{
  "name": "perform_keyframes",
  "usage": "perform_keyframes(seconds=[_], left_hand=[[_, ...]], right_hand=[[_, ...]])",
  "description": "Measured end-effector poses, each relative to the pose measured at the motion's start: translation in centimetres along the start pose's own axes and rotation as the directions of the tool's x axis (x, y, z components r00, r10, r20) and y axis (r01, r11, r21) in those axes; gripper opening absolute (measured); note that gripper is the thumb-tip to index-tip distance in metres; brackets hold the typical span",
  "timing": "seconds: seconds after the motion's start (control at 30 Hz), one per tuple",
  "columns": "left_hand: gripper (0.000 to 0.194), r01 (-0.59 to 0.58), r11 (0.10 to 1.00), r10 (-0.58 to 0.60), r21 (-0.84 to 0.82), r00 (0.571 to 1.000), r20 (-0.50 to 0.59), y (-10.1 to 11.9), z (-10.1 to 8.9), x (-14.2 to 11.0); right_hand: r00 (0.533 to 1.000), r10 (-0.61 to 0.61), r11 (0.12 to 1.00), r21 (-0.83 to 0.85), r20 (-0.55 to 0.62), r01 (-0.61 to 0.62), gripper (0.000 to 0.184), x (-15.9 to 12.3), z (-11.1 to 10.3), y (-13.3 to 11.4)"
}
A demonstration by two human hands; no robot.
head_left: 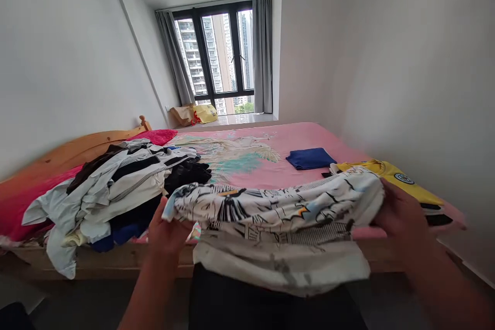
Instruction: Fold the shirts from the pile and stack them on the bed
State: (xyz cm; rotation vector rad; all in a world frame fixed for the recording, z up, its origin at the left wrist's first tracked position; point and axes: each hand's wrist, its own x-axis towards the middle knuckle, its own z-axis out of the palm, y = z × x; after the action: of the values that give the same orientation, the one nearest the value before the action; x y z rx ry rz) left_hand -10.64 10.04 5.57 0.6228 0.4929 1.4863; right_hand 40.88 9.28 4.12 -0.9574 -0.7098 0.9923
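Note:
A white shirt [278, 211] with black comic-style print and small orange and blue patches is stretched between my two hands above the bed's near edge. At its left end my left hand [166, 224] is closed around the fabric. My right hand [392, 209] grips the opposite end, its fingers partly hidden by the cloth. The shirt is partly folded over, and its plain lower part hangs in front of my dark trousers.
On the left of the bed lies a large heap of clothes [135, 175]. A folded navy cloth [310, 158] rests on the pink bedsheet [301, 136]. Folded garments with a yellow shirt [415, 188] on top are at the right edge. Bags [204, 113] stand by the window.

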Motion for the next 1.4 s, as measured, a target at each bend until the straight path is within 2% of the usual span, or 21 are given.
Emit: perform_keyframes(seconds=[0.07, 0.1, 0.13, 0.2, 0.27, 0.3, 0.37, 0.43, 0.53, 0.7, 0.8, 0.9, 1.0, 1.07, 1.13, 1.2, 1.27, 1.33, 1.4], left_hand=[[0.043, 0.018, 0.993, -0.019, 0.118, 1.0, 0.007, -1.8, 1.1, 3.1], [0.048, 0.049, 0.974, -0.044, 0.22, 0.999, -0.027, -2.9, 0.9, 4.4], [0.051, 0.089, 0.932, -0.066, 0.351, 0.995, -0.078, -4.2, 0.2, 5.3], [0.053, 0.183, 0.77, -0.085, 0.611, 0.979, -0.186, -7.0, -2.4, 6.1], [0.056, 0.239, 0.603, -0.086, 0.761, 0.968, -0.235, -9.5, -5.2, 5.9], [0.058, 0.248, 0.551, -0.089, 0.797, 0.967, -0.239, -10.6, -6.4, 5.6], [0.058, 0.239, 0.507, -0.088, 0.829, 0.97, -0.225, -12.1, -8.0, 5.1], [0.054, 0.205, 0.464, -0.079, 0.862, 0.978, -0.191, -13.0, -8.8, 4.9], [0.048, 0.16, 0.388, -0.056, 0.908, 0.987, -0.15, -13.6, -9.1, 5.6], [0.053, 0.112, 0.254, -0.035, 0.961, 0.994, -0.107, -14.2, -9.6, 6.9], [0.06, 0.109, 0.208, -0.084, 0.972, 0.992, -0.093, -14.1, -9.7, 6.6], [0.059, 0.11, 0.2, -0.201, 0.974, 0.977, -0.069, -13.5, -9.5, 5.7], [0.046, 0.117, 0.195, -0.279, 0.974, 0.958, -0.059, -12.8, -9.3, 4.8], [0.039, 0.11, 0.181, -0.287, 0.977, 0.956, -0.055, -12.5, -9.3, 4.3], [0.03, 0.091, 0.148, -0.263, 0.985, 0.964, -0.049, -12.4, -9.5, 3.7], [0.018, 0.067, 0.1, -0.197, 0.993, 0.979, -0.046, -12.4, -9.5, 3.1], [0.009, 0.041, 0.057, -0.095, 0.998, 0.995, -0.035, -12.6, -9.3, 2.1], [0.008, 0.008, 0.04, -0.003, 0.999, 1.0, -0.007, -12.7, -8.9, 0.8], [0.007, -0.02, 0.037, 0.083, 0.999, 0.996, 0.017, -12.9, -8.6, -1.0]], right_hand=[[0.995, 0.075, 0.996, 0.046, 0.07, -0.079, 0.036, 3.1, 1.5, 1.8], [0.988, 0.131, 0.991, 0.02, 0.08, -0.133, 0.036, 4.2, 1.9, 3.3], [0.982, 0.183, 0.982, -0.046, 0.052, -0.181, 0.034, 4.9, 2.0, 5.2], [0.964, 0.263, 0.924, -0.292, 0.024, -0.245, 0.033, 5.1, 1.6, 9.6], [0.964, 0.26, 0.806, -0.56, 0.049, -0.189, 0.035, 4.2, 0.7, 14.0], [0.965, 0.256, 0.766, -0.621, 0.058, -0.166, 0.033, 3.6, 0.3, 15.8], [0.967, 0.238, 0.722, -0.683, 0.093, -0.112, 0.03, 2.5, -0.4, 18.4], [0.968, 0.219, 0.705, -0.706, 0.123, -0.069, 0.033, 2.1, -0.9, 19.6], [0.963, 0.194, 0.651, -0.759, 0.185, 0.014, 0.044, 2.2, -1.0, 19.9], [0.934, 0.145, 0.48, -0.849, 0.326, 0.222, 0.05, 1.3, -1.2, 19.6], [0.956, 0.079, 0.441, -0.87, 0.283, 0.221, 0.048, -0.3, -1.8, 19.6], [0.978, 0.014, 0.407, -0.895, 0.208, 0.184, 0.048, -1.9, -3.0, 19.9], [0.973, -0.007, 0.419, -0.883, 0.229, 0.211, 0.04, -3.0, -4.1, 20.3], [0.954, -0.004, 0.411, -0.869, 0.3, 0.275, 0.03, -3.5, -4.5, 20.5], [0.925, -0.018, 0.403, -0.844, 0.379, 0.354, 0.022, -3.7, -4.7, 20.6], [0.918, -0.049, 0.415, -0.828, 0.393, 0.376, 0.02, -3.9, -4.7, 20.4], [0.946, -0.1, 0.478, -0.819, 0.308, 0.317, 0.024, -4.4, -4.4, 19.8], [0.975, -0.154, 0.574, -0.789, 0.161, 0.221, 0.031, -5.3, -3.9, 19.1], [0.982, -0.19, 0.672, -0.727, 0.013, 0.14, 0.034, -6.7, -3.3, 18.1]])
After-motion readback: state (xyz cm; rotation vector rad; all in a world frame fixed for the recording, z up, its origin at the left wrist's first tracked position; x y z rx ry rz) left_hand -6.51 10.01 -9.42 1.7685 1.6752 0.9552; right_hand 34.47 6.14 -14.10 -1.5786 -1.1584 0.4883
